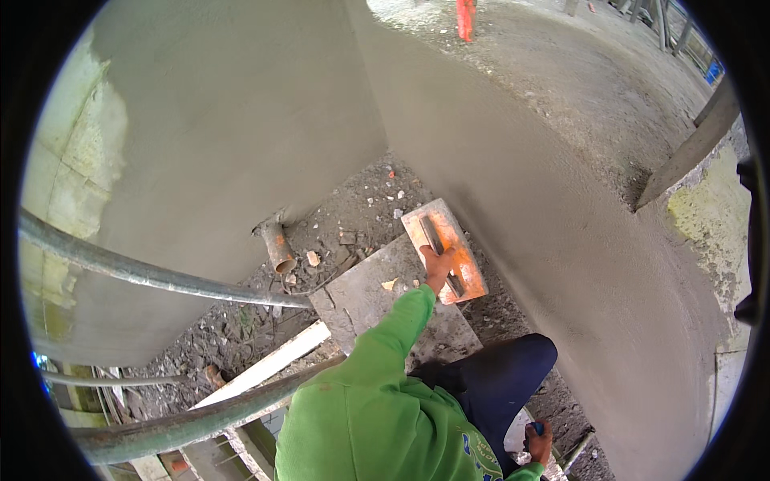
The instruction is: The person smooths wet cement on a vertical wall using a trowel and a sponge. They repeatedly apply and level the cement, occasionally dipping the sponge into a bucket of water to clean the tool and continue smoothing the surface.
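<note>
I see the left hand (438,268) gripping the orange plastering float (467,260) beside the right wall (561,232), probably light, stiff, best held by its handle (431,232); the right hand (542,446) clutches a small dark-blue object (536,429).

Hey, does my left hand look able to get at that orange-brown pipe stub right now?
Probably not right away: the left hand holds the orange float, though the way over the grey slab to the pipe stub looks open.
</note>
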Demonstrator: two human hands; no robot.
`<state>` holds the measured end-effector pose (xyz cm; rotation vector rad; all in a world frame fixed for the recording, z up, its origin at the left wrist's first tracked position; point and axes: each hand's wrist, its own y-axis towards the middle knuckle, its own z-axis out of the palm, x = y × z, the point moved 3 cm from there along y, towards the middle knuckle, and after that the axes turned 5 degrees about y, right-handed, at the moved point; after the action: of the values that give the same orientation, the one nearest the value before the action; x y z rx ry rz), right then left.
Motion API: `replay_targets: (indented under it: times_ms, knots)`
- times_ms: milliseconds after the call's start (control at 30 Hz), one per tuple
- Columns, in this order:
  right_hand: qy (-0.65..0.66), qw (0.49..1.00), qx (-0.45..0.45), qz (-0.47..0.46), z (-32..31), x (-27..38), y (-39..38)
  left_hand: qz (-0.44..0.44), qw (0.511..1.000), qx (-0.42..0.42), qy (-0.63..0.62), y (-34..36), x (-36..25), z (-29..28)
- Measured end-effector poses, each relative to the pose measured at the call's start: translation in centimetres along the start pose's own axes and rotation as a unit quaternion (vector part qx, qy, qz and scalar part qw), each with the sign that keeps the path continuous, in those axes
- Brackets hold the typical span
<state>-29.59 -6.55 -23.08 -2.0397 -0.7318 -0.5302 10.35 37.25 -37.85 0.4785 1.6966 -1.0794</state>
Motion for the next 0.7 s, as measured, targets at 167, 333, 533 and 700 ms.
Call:
replay_targets:
  times_ms: [167,333,533,700]
  knots:
    - [-0.013,1.000,0.015,-0.022,-0.7,1.5,1.3,0.012,0.986,0.021,0.167,-2.0,-1.2,-6.7]
    - [0.015,0.999,0.035,0.022,-1.2,1.9,2.5,0.088,0.943,0.059,0.315,-6.1,3.3,-11.7]
    - [-0.012,0.998,0.058,0.011,-0.7,5.2,1.6,0.062,0.907,0.159,0.385,-8.6,6.3,-13.9]
    - [-0.027,0.998,0.050,-0.038,-0.7,4.0,2.3,0.025,0.855,0.168,0.491,-8.9,5.5,-14.3]
